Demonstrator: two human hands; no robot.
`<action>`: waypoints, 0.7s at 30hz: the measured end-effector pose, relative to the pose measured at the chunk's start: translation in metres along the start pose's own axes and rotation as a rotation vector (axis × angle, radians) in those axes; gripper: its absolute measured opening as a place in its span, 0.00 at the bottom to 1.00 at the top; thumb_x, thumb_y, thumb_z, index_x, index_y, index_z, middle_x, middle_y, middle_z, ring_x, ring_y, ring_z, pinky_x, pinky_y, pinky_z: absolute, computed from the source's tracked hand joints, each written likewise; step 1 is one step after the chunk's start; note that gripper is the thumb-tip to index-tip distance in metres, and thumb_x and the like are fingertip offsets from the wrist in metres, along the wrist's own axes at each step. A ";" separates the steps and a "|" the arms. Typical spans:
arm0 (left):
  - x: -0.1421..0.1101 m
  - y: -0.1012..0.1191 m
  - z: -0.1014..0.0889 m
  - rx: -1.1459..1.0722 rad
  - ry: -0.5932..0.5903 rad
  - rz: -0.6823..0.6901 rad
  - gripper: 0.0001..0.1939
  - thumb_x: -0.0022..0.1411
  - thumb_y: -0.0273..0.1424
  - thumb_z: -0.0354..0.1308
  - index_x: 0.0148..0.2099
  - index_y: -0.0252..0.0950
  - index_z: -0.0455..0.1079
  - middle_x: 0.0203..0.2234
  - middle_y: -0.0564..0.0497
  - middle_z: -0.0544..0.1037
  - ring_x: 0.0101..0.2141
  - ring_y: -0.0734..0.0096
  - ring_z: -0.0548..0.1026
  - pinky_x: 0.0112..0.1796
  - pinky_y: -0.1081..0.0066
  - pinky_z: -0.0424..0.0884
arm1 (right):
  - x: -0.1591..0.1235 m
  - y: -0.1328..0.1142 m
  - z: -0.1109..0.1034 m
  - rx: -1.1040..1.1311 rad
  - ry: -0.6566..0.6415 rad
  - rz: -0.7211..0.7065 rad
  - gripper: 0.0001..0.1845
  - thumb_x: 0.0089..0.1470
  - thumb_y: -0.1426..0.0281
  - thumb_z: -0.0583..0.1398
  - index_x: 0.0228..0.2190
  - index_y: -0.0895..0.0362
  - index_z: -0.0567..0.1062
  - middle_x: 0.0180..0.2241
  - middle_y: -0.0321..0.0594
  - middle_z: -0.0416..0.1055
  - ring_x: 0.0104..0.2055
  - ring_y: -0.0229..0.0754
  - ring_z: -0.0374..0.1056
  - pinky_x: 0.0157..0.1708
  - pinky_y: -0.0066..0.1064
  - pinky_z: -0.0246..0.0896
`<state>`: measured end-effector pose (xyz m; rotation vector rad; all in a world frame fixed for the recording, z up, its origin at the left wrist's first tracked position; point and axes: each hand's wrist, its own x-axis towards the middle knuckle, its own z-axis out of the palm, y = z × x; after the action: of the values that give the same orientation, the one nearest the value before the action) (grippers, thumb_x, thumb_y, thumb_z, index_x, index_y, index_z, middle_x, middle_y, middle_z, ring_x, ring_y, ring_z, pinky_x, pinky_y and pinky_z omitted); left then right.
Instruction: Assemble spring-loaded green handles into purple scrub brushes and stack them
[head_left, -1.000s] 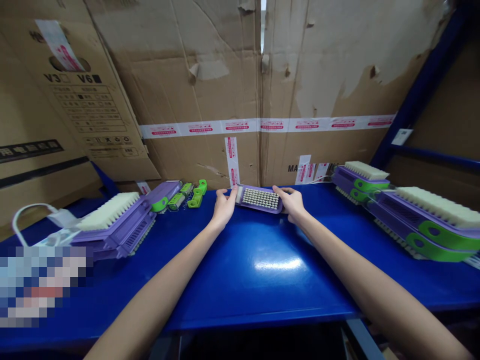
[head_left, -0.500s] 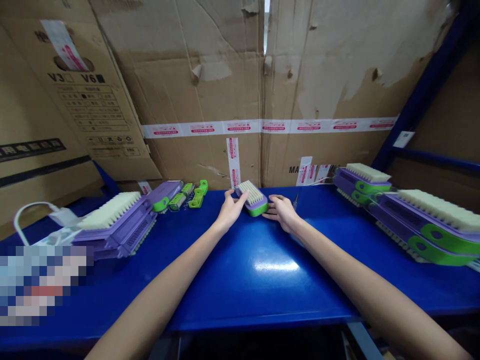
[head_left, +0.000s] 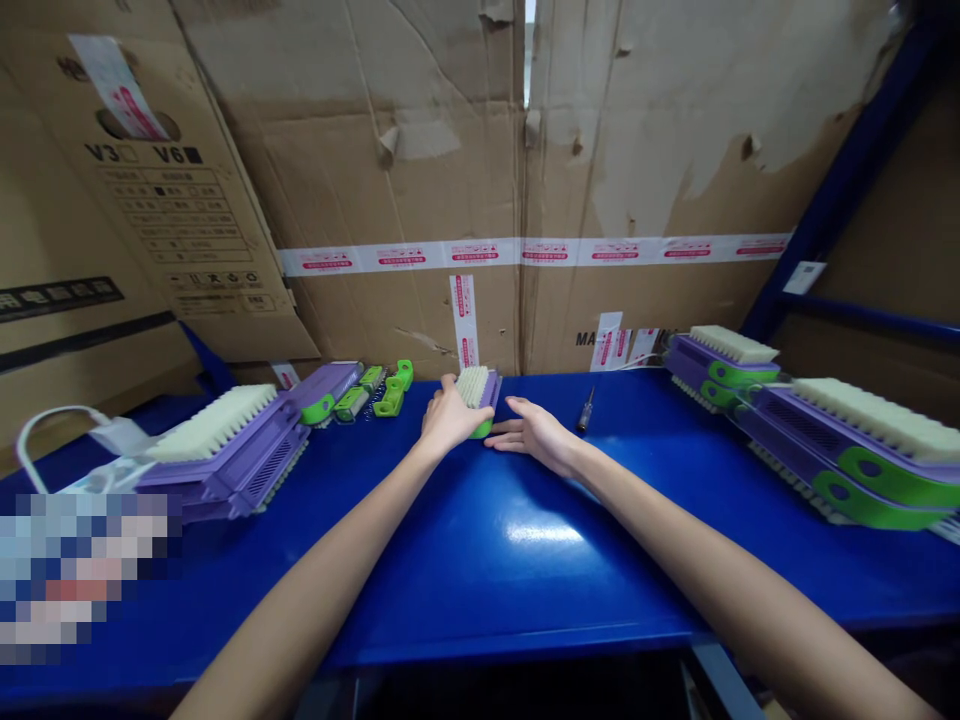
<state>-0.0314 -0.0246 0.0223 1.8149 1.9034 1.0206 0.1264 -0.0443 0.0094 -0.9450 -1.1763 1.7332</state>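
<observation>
The left hand grasps the bristled purple unit; the right hand, loose-fingered and holding nothing, is just beside its green end, contact hard to judge. Steady handling calls for gripping the unit's sides, sparing the bristles.

A brush is in the left hand, toward the table's back; the right hand is beside it, screwdriver farther right. Loose parts and a brush stack lie left, other stacks right, cardboard behind.
</observation>
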 end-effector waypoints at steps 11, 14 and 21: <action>0.007 0.003 -0.024 0.335 -0.218 0.027 0.44 0.42 0.37 0.64 0.60 0.34 0.49 0.48 0.37 0.72 0.47 0.53 0.73 0.42 0.66 0.69 | 0.004 -0.003 -0.020 -0.499 0.336 -0.202 0.21 0.60 0.61 0.48 0.51 0.57 0.64 0.24 0.37 0.72 0.20 0.37 0.67 0.22 0.28 0.63; 0.014 0.001 -0.032 0.357 -0.254 0.009 0.47 0.42 0.37 0.65 0.61 0.33 0.48 0.49 0.37 0.72 0.47 0.54 0.74 0.42 0.68 0.69 | 0.006 -0.004 -0.027 -0.771 0.401 -0.341 0.20 0.59 0.61 0.49 0.42 0.59 0.73 0.18 0.35 0.69 0.24 0.39 0.67 0.29 0.29 0.62; 0.032 0.005 -0.025 0.462 -0.248 0.010 0.49 0.41 0.52 0.64 0.60 0.36 0.50 0.53 0.33 0.68 0.53 0.48 0.68 0.46 0.61 0.67 | 0.009 -0.006 -0.032 -0.983 0.412 -0.348 0.22 0.58 0.60 0.49 0.31 0.59 0.78 0.33 0.44 0.77 0.36 0.43 0.70 0.38 0.31 0.60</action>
<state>-0.0489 -0.0009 0.0508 2.0736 2.0886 0.3447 0.1530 -0.0246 0.0045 -1.4472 -1.7856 0.5735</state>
